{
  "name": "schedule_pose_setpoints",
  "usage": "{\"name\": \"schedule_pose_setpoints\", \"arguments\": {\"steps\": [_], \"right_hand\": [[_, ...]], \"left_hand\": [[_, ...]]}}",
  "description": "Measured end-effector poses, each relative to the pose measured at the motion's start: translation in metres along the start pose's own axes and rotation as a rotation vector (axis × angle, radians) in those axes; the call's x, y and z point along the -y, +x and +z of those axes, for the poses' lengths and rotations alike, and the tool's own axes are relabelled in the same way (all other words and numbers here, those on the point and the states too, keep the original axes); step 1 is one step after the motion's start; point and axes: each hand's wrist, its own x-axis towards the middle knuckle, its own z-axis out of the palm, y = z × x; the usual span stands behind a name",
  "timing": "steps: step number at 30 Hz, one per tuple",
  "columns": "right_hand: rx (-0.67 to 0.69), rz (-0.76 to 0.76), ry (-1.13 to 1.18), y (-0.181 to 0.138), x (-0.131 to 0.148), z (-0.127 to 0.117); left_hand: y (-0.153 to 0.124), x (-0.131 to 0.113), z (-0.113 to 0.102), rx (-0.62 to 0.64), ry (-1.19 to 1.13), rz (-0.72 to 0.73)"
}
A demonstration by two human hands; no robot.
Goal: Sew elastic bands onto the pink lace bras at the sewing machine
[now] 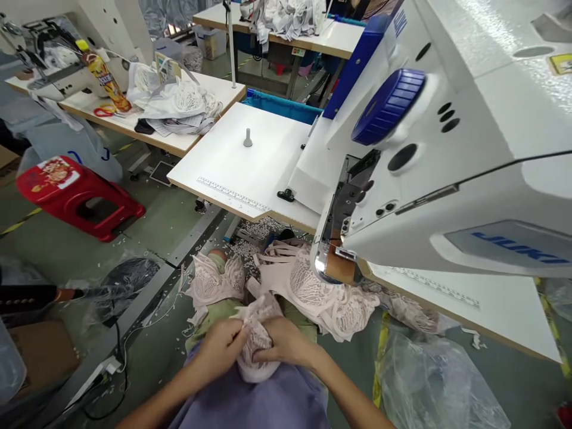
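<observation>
While both hands work low over the lap, a pale lace garment sits between them, beyond the near edge of the sewing table and against the purple top. The left hand pinches its left side between thumb and fingers; the right hand curls around the cup from the other side. It looks light and soft, likely springy at the cup, with open lace that could snag or stretch; the plain lower rim seems the surer place to grip. Two matching lace bras, one on the left and one on the right, lie draped nearby.

"JUKI" reads in blue on the sewing machine, and again on its blue cover. A ruler scale follows the table's near edge, its figures too small to read. The lettering on the yellow-capped bottle is not clear.
</observation>
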Motion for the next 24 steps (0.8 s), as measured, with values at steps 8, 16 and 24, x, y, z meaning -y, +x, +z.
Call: {"name": "schedule_pose_setpoints", "arguments": {"steps": [8,16,24], "right_hand": [[-0.125,0.125,0.011,-0.108,0.079,-0.093],[-0.568,0.351,-0.051,-0.166,-0.015,-0.187],[-1.206,0.677,-0.278,-0.107,-0.125,-0.330]], "left_hand": [[0.072,-0.082,0.025,0.402,-0.374,0.223],[0.106,-0.136,0.056,0.246,-0.484,0.134],[0.097,-0.135,0.080,0.166,-0.222,0.367]]}}
